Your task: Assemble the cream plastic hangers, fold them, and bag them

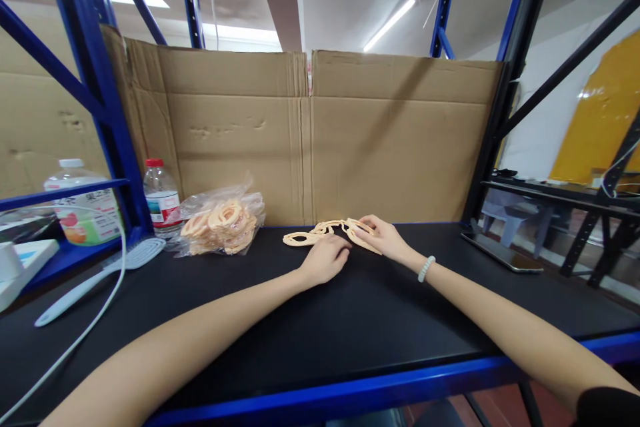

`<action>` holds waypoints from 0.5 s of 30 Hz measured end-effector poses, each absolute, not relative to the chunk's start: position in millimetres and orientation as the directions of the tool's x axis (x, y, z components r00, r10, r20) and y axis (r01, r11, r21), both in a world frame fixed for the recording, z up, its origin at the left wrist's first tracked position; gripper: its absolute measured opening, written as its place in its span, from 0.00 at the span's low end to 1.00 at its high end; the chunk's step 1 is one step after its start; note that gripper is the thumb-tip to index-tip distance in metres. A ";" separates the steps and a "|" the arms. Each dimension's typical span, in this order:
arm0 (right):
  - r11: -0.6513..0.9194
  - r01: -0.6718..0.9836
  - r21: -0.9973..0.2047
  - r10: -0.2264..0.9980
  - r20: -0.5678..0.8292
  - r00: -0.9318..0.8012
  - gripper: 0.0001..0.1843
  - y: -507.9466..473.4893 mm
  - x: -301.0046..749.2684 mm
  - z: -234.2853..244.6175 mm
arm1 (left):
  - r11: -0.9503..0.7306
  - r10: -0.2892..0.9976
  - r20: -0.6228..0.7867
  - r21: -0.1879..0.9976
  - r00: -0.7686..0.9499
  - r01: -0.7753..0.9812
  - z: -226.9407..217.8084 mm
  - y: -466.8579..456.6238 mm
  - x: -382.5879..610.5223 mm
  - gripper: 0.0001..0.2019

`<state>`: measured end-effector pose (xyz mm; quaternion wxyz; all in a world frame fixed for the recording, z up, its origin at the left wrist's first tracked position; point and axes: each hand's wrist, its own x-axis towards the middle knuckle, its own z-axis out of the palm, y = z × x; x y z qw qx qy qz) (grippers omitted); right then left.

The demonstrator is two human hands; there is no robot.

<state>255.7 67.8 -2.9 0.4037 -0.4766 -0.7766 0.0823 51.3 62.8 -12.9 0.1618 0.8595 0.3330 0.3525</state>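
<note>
Several flat, pale wood-coloured cutouts with looped holes lie in a row on the black tabletop, in the middle of the head view. My right hand (381, 237), with a beaded bracelet on its wrist, pinches the right-hand cutout (354, 232) between thumb and fingers. My left hand (325, 260) rests at the front of the row, its fingers curled inward. What the left fingers hold, if anything, is hidden. To the left of that hand extends an oval-holed cutout (296, 239), flat on the table.
A clear plastic bag (225, 221) of similar cutouts lies at the left. Behind it stands a red-capped bottle (163, 197). A pale hairbrush (103, 273) and a white cable (107, 300) are further left. A phone (500, 253) lies at the right. Cardboard (400, 140) walls the back.
</note>
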 end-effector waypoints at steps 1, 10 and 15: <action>0.576 0.681 -0.453 0.773 0.572 -0.274 0.27 61.2 251.9 -0.5 | -0.664 0.745 0.489 0.606 0.453 0.438 -12.3 61.0 46.1 0.11; 0.825 0.565 0.015 0.476 0.521 -0.708 0.41 0.2 201.9 13.3 | -0.527 0.757 0.351 0.827 0.551 0.197 1.7 18.6 5.9 0.19; 0.789 0.493 -0.366 0.604 0.608 -0.515 0.40 0.6 203.9 3.0 | -0.530 0.816 0.434 0.825 0.382 0.196 -7.2 10.8 5.6 0.16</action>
